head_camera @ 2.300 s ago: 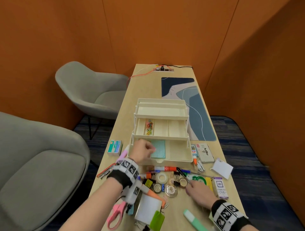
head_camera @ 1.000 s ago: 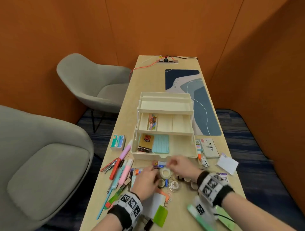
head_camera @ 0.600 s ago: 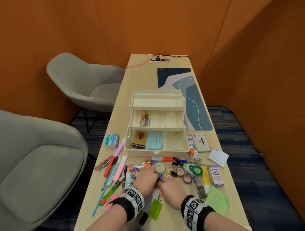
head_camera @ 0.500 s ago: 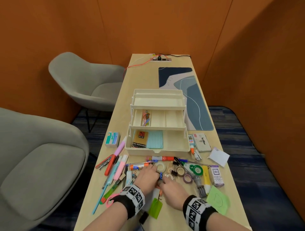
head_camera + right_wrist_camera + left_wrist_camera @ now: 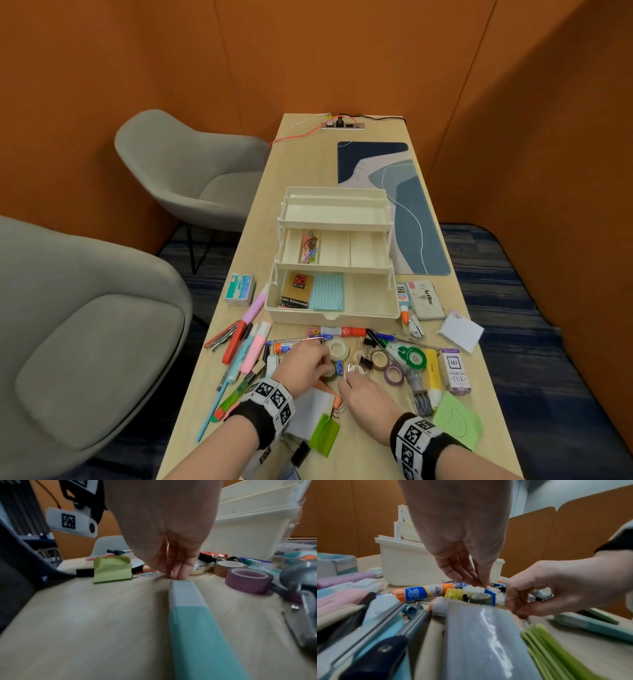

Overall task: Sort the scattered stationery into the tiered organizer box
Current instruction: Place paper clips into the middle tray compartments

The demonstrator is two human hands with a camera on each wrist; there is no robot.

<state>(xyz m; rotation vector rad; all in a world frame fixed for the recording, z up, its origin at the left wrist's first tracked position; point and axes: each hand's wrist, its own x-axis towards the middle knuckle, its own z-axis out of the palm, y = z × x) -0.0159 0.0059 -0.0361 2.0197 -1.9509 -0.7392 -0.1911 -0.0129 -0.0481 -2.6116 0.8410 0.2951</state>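
The cream tiered organizer box (image 5: 332, 317) stands open mid-table, with coloured paper clips (image 5: 310, 246) in its middle tier and a coin-envelope pack (image 5: 296, 291) beside a teal card in the bottom. My left hand (image 5: 323, 368) hovers over a grey-green tape roll (image 5: 480, 597). In the left wrist view its fingertips (image 5: 469, 580) pinch a thin wire clip. My right hand (image 5: 173, 574) points down at the table just right of it and pinches a small copper-coloured clip (image 5: 169, 572) against the wood.
Stationery lies around both hands: a glue stick (image 5: 423, 592), a purple tape roll (image 5: 248, 581), green sticky notes (image 5: 111, 569), a teal highlighter (image 5: 197, 622), pens (image 5: 239, 342) at the left. A blue desk mat (image 5: 404, 205) lies behind the box. Grey chairs (image 5: 191, 171) stand left.
My left hand came out of the bottom tray, where the envelope pack now lies. Both hands met at the tape rolls and clips, and have barely moved in the last half second.
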